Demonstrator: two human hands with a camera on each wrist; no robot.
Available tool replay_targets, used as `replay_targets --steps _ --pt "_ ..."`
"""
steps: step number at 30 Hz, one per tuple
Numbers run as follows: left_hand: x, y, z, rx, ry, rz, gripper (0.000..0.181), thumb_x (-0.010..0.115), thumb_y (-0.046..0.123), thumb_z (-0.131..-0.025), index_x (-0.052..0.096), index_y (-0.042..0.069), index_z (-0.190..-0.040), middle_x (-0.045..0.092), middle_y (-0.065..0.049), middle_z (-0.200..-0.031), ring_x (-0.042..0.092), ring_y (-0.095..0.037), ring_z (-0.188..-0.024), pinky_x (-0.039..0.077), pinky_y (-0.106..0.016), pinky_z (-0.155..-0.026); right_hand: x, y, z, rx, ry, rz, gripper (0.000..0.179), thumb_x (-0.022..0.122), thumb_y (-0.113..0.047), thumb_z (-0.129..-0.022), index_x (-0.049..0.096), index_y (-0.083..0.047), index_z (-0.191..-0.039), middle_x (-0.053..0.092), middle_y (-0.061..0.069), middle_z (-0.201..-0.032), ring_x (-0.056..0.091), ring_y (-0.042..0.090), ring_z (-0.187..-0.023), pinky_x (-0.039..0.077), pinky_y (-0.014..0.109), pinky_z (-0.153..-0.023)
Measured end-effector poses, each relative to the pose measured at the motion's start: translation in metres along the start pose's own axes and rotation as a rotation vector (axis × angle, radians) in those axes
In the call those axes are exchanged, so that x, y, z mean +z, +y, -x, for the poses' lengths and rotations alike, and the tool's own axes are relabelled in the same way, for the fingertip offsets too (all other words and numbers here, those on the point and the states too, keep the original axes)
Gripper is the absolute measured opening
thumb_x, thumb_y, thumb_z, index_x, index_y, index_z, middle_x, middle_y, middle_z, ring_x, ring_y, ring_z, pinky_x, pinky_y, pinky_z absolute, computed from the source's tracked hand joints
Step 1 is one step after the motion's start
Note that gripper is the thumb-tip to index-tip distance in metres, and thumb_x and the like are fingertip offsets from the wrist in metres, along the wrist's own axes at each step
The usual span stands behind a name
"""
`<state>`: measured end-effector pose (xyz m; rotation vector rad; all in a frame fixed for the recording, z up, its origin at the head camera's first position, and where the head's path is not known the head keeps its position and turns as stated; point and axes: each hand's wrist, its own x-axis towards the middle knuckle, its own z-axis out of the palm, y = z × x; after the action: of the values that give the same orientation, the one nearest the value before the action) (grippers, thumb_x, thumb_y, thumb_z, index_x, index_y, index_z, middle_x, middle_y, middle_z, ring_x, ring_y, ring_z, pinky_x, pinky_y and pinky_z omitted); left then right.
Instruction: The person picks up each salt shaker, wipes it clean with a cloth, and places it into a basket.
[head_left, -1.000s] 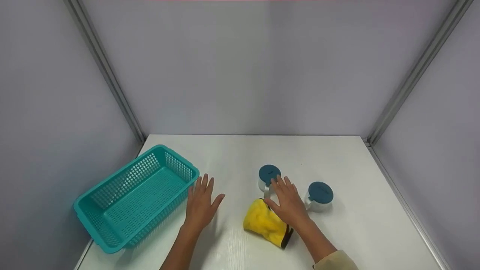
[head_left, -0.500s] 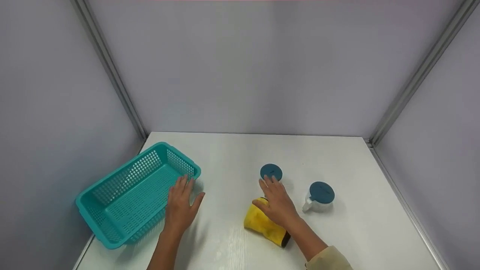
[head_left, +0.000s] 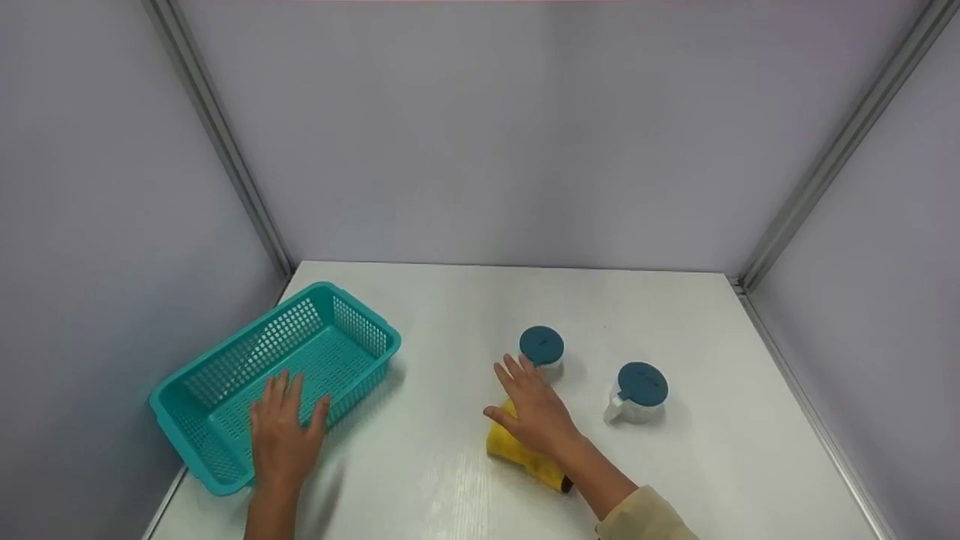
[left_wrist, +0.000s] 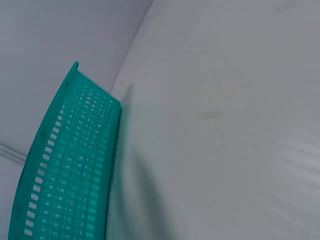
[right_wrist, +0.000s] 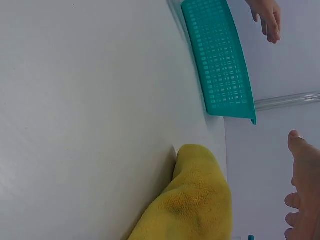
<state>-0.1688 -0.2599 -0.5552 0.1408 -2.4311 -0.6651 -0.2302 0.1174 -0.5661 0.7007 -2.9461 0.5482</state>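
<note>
Swung toward nine o'clock, the left hand (head_left: 285,442) now hovers over the turquoise basket (head_left: 334,356), holding nothing; the right hand (head_left: 532,411), equally unburdened, overhangs the yellow cloth (head_left: 511,452), far mug (head_left: 541,345) at twelve, near mug (head_left: 643,385) at three. Handling seemingly hasn't begun.

Left hand (head_left: 283,442) was between seven and eight o'clock in the head view, fingers pointed toward twelve, thumb spread. Right hand (head_left: 534,412) was near five, fingers fanned toward eleven, thumb out toward ten.
</note>
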Motion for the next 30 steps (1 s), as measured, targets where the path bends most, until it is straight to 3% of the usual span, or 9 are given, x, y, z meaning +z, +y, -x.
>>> replay_targets --steps 9,13,16,21,26,30 --pt "-0.037 -0.035 0.007 -0.268 -0.066 -0.131 0.064 0.062 0.037 -0.096 0.046 -0.007 -0.14 0.032 -0.03 -0.153 0.018 -0.047 -0.146 0.002 -0.078 -0.109 0.003 -0.014 -0.004 -0.051 -0.01 0.012 0.074 0.039 -0.064 -0.097 0.025 -0.022 -0.157 0.02 0.001 -0.164 0.017 0.026 -0.151 0.022 0.049 -0.12" --pt "-0.044 -0.052 0.009 -0.405 -0.16 -0.198 0.071 0.055 0.045 -0.098 0.039 -0.007 -0.143 0.018 -0.033 -0.156 0.004 -0.051 -0.147 -0.002 -0.083 -0.103 0.005 -0.021 -0.005 -0.065 -0.019 -0.005 0.073 0.043 -0.061 -0.098 0.026 -0.021 -0.156 0.021 0.002 -0.164 0.018 0.026 -0.151 0.023 0.051 -0.12" --pt "-0.045 -0.066 0.012 -0.475 -0.235 -0.199 0.076 0.052 0.049 -0.098 0.034 -0.008 -0.145 0.006 -0.036 -0.157 -0.006 -0.054 -0.145 0.0 -0.084 -0.102 0.006 -0.024 -0.006 -0.08 -0.032 -0.029 0.072 0.044 -0.059 -0.098 0.026 -0.021 -0.157 0.02 0.001 -0.164 0.017 0.026 -0.152 0.021 0.051 -0.12" --pt "-0.039 -0.08 0.018 -0.511 -0.264 -0.114 0.073 0.055 0.039 -0.099 0.033 -0.014 -0.143 0.0 -0.041 -0.154 -0.009 -0.057 -0.144 0.01 -0.077 -0.108 0.01 -0.028 -0.006 -0.094 -0.065 -0.02 0.074 0.041 -0.062 -0.098 0.023 -0.022 -0.157 0.016 -0.002 -0.165 0.014 0.024 -0.152 0.02 0.048 -0.121" --pt "-0.035 -0.077 0.02 -0.535 -0.264 -0.092 0.068 0.055 0.033 -0.099 0.036 -0.017 -0.14 0.003 -0.041 -0.154 -0.013 -0.053 -0.145 0.013 -0.072 -0.111 0.014 -0.033 -0.006 -0.107 -0.079 -0.019 0.073 0.045 -0.059 -0.098 0.022 -0.022 -0.157 0.016 0.0 -0.165 0.014 0.024 -0.152 0.02 0.049 -0.121" --pt "-0.029 -0.069 0.024 -0.456 -0.241 -0.108 0.059 0.059 0.027 -0.097 0.047 -0.02 -0.13 0.026 -0.045 -0.145 -0.002 -0.058 -0.143 0.003 -0.067 -0.116 0.016 -0.038 -0.008 -0.122 -0.111 -0.024 0.073 0.043 -0.061 -0.098 0.018 -0.028 -0.158 0.012 -0.004 -0.166 0.012 0.022 -0.153 0.021 0.049 -0.12"
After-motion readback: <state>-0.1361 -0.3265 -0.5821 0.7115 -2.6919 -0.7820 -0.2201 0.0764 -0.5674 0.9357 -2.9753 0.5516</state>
